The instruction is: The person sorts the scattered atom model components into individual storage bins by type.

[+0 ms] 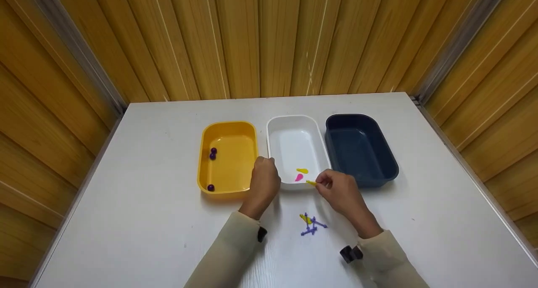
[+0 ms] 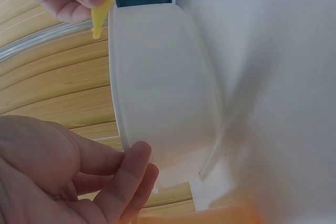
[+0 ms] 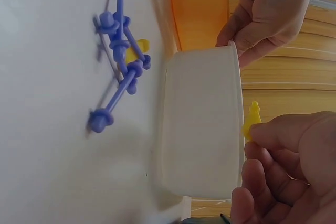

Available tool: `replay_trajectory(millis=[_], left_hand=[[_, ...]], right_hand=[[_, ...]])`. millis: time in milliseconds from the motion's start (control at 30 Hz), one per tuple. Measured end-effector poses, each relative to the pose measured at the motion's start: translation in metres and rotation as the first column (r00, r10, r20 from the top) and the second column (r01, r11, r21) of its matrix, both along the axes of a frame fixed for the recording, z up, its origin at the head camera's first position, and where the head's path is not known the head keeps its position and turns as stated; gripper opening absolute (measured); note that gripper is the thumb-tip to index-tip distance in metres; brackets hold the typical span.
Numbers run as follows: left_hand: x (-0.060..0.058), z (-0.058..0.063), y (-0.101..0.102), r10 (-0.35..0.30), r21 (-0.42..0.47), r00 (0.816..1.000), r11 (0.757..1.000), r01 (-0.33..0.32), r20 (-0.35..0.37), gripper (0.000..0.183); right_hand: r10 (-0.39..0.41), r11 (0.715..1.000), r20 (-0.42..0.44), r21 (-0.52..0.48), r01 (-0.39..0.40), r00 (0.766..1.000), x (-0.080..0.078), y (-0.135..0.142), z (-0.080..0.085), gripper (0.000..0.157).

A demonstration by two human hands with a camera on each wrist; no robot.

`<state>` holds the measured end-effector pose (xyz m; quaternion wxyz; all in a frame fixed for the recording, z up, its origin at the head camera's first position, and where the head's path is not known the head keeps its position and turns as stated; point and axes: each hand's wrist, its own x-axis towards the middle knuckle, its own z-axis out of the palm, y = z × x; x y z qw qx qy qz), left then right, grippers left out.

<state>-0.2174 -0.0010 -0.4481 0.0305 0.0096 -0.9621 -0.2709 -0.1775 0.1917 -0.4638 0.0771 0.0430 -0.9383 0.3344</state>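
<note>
Placing step, seemingly: yellow piece (image 1: pixel 311 182) pinched by right hand (image 1: pixel 339 192) at white tray (image 1: pixel 295 147)'s five o'clock, rim gripped by left hand (image 1: pixel 265 178) at eight; pinch probably just needs loosening inside.

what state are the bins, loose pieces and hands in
Yellow bin: open, three purple beads inside
White bin: open, pink piece and yellow piece inside
Dark blue bin: open, nothing visible inside
Left hand: gripping white bin's rim
Right hand: pinching another yellow piece
Purple rods: piled on table, partly covering third yellow piece
</note>
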Motion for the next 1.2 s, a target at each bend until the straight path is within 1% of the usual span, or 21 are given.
replay_trajectory(millis=[100,167,300,400,533,700,867,933,1100,1200], left_hand=[[0.0,-0.001,0.0,0.001,0.029,1.0,1.0,-0.001,-0.012,0.022],[-0.001,-0.001,0.0,0.004,0.031,1.0,1.0,-0.003,-0.016,0.023],[-0.001,-0.001,0.001,0.007,0.026,1.0,1.0,-0.007,0.005,0.023],[-0.001,-0.001,0.001,0.008,0.019,0.999,1.0,-0.008,0.034,0.023],[-0.002,-0.001,0.001,0.012,0.02,0.999,1.0,-0.013,0.046,0.024],[-0.002,0.0,0.0,0.02,0.042,0.999,0.999,-0.022,0.042,0.026],[-0.001,0.0,-0.001,-0.003,0.042,1.0,0.999,0.003,0.0,0.024],[0.0,-0.002,-0.001,-0.016,0.025,0.999,1.0,0.017,-0.041,0.02],[0.0,-0.004,-0.002,-0.035,-0.003,0.993,0.999,0.035,-0.11,0.015],[0.0,-0.004,-0.002,-0.03,0.022,0.995,0.999,0.032,-0.1,0.017]], right_hand=[[-0.005,1.0,-0.032,-0.013,0.004,0.999,-0.003,0.001,0.002,0.006],[-0.019,1.0,-0.035,-0.025,0.018,0.999,-0.006,0.001,0.003,0.005],[-0.051,0.998,-0.03,-0.039,0.05,0.998,-0.011,0.0,0.002,0.005],[-0.063,0.997,-0.028,-0.035,0.062,0.998,-0.013,0.0,0.0,0.005],[-0.066,0.997,-0.033,-0.033,0.065,0.997,-0.014,0.001,-0.003,0.005],[-0.069,0.997,-0.043,-0.034,0.068,0.997,-0.014,0.002,-0.003,0.006],[-0.076,0.996,-0.047,-0.04,0.074,0.996,-0.009,0.004,-0.004,0.005],[-0.075,0.997,-0.053,-0.041,0.073,0.996,-0.007,0.004,-0.005,0.005],[-0.062,0.998,-0.048,-0.036,0.06,0.997,-0.001,0.003,-0.01,0.006],[-0.047,0.999,-0.025,-0.028,0.047,0.999,0.003,0.001,-0.014,0.006]])
